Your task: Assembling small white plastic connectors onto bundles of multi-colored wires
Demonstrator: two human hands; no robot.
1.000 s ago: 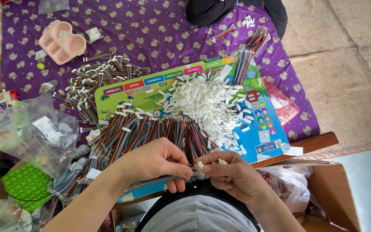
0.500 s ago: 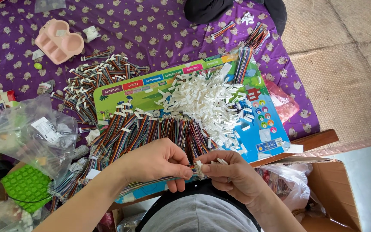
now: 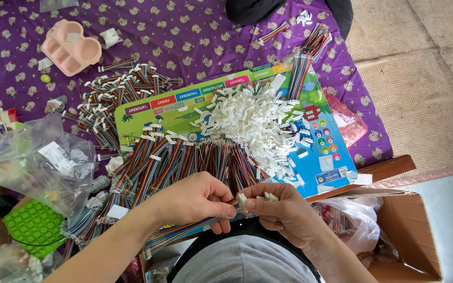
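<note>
At lower centre, the left hand (image 3: pixel 195 202) pinches a multicoloured ribbon cable (image 3: pixel 184 230) while the right hand (image 3: pixel 284 209) grips a small white connector housing (image 3: pixel 242 202) against its end (mid-insertion, apparently); seating it next needs straight alignment. More white housings (image 3: pixel 252 118) lie heaped above.

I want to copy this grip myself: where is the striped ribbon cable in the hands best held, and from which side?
Probably just behind its end. The ribbon cable lies flat and limp, running from lower left up to the hands, so the left hand pinches its flat faces from above, near the tip. The right hand meets it from the opposite side with a small white connector. A grip further back would likely let the end droop.
</note>
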